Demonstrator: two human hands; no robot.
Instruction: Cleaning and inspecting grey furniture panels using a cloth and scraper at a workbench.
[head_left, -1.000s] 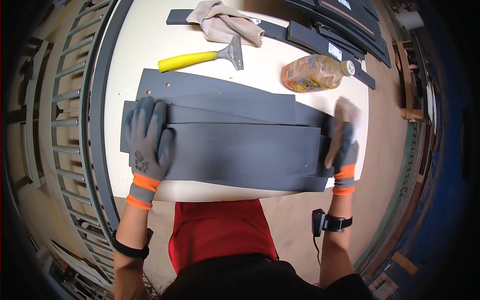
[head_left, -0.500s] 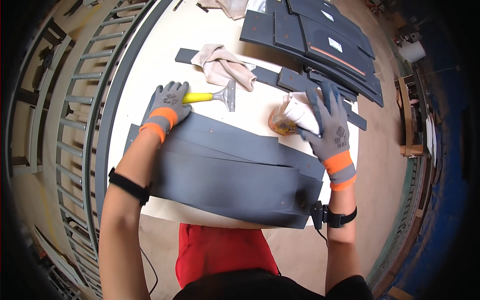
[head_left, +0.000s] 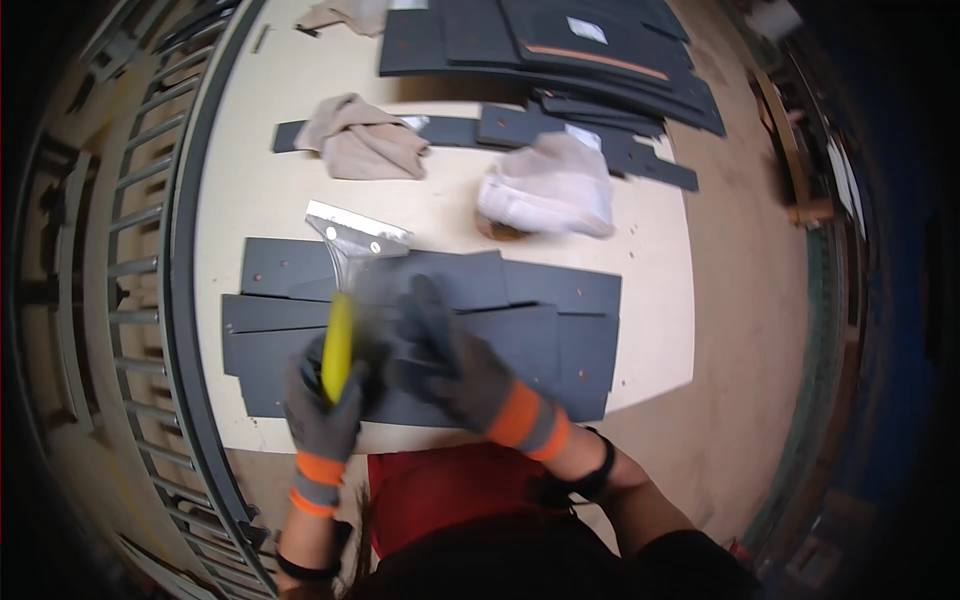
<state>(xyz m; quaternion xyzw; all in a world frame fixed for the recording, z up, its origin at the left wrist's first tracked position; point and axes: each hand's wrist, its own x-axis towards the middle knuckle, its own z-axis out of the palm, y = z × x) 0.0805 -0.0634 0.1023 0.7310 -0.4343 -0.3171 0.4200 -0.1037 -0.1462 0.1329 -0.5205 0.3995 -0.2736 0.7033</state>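
Note:
My left hand [head_left: 325, 405], in a grey glove with orange cuff bands, grips the yellow handle of a scraper [head_left: 340, 340]. Its wide metal blade points away from me over a layer of dark grey panels [head_left: 500, 350]. My right hand [head_left: 450, 365], gloved alike, hovers beside the scraper above those panels. Motion blurs it, but its fingers look stretched and apart, with nothing visible in them. Farther off to the right, a whitish cloth [head_left: 550, 185] lies bunched over a container [head_left: 497, 230], which is mostly hidden beneath it.
A beige cloth [head_left: 365, 140] rests on a dark strip [head_left: 290, 136] across the pale tabletop [head_left: 655, 300]. Larger dark panels [head_left: 455, 35] are stacked at the back right. A roller conveyor [head_left: 135, 268] runs along the table's left side.
My right hand has let go of the whitish cloth and come in toward my left. The left hand has drawn the scraper nearer and turned its blade away from me. The view has shifted.

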